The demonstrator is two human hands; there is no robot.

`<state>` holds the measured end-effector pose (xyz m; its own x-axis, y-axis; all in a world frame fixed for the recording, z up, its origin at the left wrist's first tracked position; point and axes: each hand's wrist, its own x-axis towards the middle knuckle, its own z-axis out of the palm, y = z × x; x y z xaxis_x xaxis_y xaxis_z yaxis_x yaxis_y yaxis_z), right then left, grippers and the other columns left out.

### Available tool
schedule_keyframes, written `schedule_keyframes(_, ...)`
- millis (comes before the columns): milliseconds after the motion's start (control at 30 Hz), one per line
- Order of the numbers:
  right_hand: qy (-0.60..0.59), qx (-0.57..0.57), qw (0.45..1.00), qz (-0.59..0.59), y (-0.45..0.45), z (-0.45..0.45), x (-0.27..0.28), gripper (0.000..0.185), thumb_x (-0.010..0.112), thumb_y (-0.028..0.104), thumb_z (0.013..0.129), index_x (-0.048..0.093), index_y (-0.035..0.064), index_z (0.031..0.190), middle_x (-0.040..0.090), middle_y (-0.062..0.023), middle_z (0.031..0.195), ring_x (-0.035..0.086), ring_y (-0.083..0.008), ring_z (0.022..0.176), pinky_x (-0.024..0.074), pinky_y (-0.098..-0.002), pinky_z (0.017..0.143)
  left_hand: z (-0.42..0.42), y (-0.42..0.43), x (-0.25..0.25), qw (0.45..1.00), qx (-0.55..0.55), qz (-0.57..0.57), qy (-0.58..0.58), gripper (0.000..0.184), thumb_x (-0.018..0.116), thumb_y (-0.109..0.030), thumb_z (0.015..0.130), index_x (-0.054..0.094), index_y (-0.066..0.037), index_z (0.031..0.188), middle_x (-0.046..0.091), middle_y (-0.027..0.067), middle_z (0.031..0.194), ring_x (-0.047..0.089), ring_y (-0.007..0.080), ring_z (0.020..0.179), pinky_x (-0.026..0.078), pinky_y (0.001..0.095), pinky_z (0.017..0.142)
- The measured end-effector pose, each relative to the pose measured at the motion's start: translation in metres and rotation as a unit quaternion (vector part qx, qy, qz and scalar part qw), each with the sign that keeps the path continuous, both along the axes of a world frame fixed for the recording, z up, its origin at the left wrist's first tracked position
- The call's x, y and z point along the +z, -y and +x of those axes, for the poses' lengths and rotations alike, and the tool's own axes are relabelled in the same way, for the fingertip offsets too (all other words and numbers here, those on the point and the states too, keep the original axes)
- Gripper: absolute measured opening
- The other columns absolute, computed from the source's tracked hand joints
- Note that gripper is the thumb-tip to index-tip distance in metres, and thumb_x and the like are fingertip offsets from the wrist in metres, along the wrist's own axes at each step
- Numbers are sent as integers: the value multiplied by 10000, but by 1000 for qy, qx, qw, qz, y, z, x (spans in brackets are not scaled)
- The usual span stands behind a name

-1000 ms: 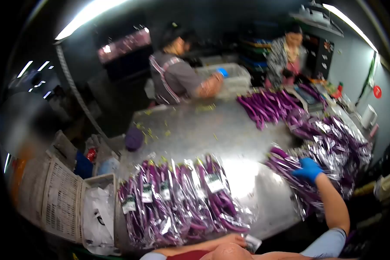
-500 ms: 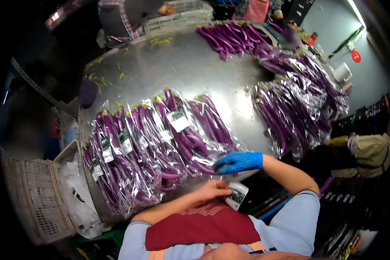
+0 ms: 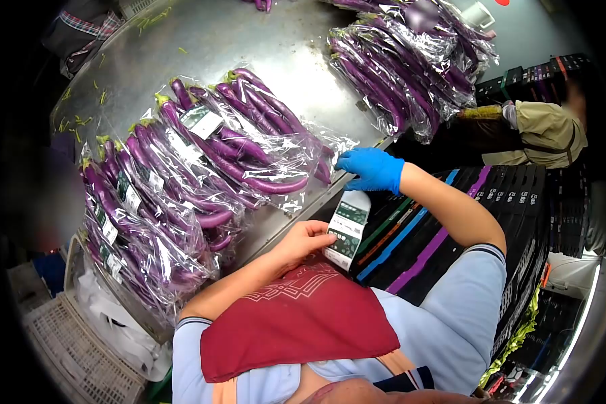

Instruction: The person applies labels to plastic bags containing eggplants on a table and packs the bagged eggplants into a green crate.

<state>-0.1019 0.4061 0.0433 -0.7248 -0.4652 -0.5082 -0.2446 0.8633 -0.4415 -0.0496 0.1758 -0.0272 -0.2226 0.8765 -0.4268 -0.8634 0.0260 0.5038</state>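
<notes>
Clearly, the person's bare left hand point(image 3: 301, 242) is doing the firm holding: its thumb and fingers are pressing together on the lower part of a green-and-white label strip point(image 3: 348, 229), which is standing out from the pinch toward the other hand. The right hand point(image 3: 374, 170), wearing a blue glove, is hovering just beyond the strip's upper end, its fingers bending loosely and pointing toward the bags — whether they are closing on the strip or on plastic film, one cannot tell.

Next to those gloved fingertips, the nearest bag of eggplants point(image 3: 249, 145) is lying on the metal table point(image 3: 276, 40), its clear wrap reaching almost to the glove. A bag label point(image 3: 202, 122) is showing on the row, farther from the grip. More bagged eggplants point(image 3: 151, 195) are lying side by side beyond the left hand, while another bagged heap point(image 3: 400, 74) is resting past the right hand, across a bare stretch of metal. Black crates point(image 3: 464, 229) are standing just beside the strip — under the gloved arm — and a red apron point(image 3: 303, 330) is covering the chest close below the pinching hand.
</notes>
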Motion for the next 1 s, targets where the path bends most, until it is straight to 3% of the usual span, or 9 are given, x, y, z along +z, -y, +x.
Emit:
schedule_keyframes(100, 122, -83, 985, -86, 32, 11, 20, 329, 556, 334, 743, 583, 18, 831, 580, -175, 763, 561, -311, 714, 437, -359, 651, 0, 4, 3, 998, 32, -46, 1, 190, 577, -90, 791, 574, 9, 953, 602, 47, 835, 563, 94, 711, 447, 200, 625)
schedule_keyframes(167, 129, -56, 986, -88, 46, 25, 15, 288, 589, 298, 735, 609, 28, 834, 590, -144, 701, 565, -273, 626, 446, -331, 592, 2, 6, -2, 997, 49, -60, -15, 185, 575, -93, 793, 575, 3, 951, 599, 41, 826, 555, 84, 690, 439, 191, 608)
schedule_keyframes(400, 157, -88, 980, -89, 51, 21, 3, 239, 572, 223, 717, 616, 28, 848, 596, -135, 709, 573, -216, 630, 446, -310, 609, -4, 12, 0, 982, 12, -107, -157, 175, 572, -84, 795, 597, 34, 921, 600, 31, 771, 533, 70, 664, 434, 205, 591)
schedule_keyframes(467, 126, -132, 978, -104, 39, 12, -4, 257, 553, 242, 689, 609, 32, 826, 598, -157, 757, 581, -291, 712, 449, -345, 658, -5, 12, -1, 986, 41, -86, -135, 183, 570, -76, 794, 593, 37, 937, 604, 37, 781, 538, 75, 672, 439, 207, 601)
schedule_keyframes(567, 26, -193, 970, -148, 20, -24, 3, 246, 542, 228, 712, 601, 20, 830, 595, -157, 769, 577, -270, 701, 449, -331, 654, -6, 12, -3, 988, 85, -81, -100, 190, 569, -61, 794, 589, 33, 957, 608, 54, 818, 552, 91, 696, 450, 213, 626)
schedule_keyframes(700, 192, -50, 970, -142, 41, -33, 25, 295, 576, 281, 726, 599, 17, 857, 587, -166, 770, 573, -248, 693, 447, -333, 643, -11, 13, -11, 988, 119, -71, -67, 195, 580, -72, 789, 592, 31, 954, 600, 41, 794, 522, 73, 638, 419, 196, 567)
schedule_keyframes(767, 171, -16, 977, -128, 52, -17, 18, 314, 593, 295, 719, 603, 6, 842, 592, -170, 757, 577, -257, 680, 449, -327, 639, -15, 12, -6, 986, 127, -71, -82, 183, 585, -86, 785, 601, 25, 930, 589, 23, 749, 504, 61, 618, 400, 192, 551)
schedule_keyframes(933, 240, -74, 962, -112, 46, -10, 4, 279, 578, 239, 705, 603, 12, 864, 600, -151, 765, 588, -244, 685, 453, -312, 639, -22, 5, 14, 984, 99, -87, -120, 207, 578, -95, 789, 599, 24, 957, 577, -3, 720, 483, 48, 620, 387, 196, 558)
schedule_keyframes(1000, 151, -89, 976, -127, 32, -9, -10, 271, 569, 225, 706, 602, 12, 870, 603, -150, 768, 590, -246, 687, 455, -312, 644, -25, 4, 17, 987, 85, -79, -111, 229, 572, -84, 792, 589, 25, 992, 589, 8, 770, 492, 49, 638, 398, 194, 570)
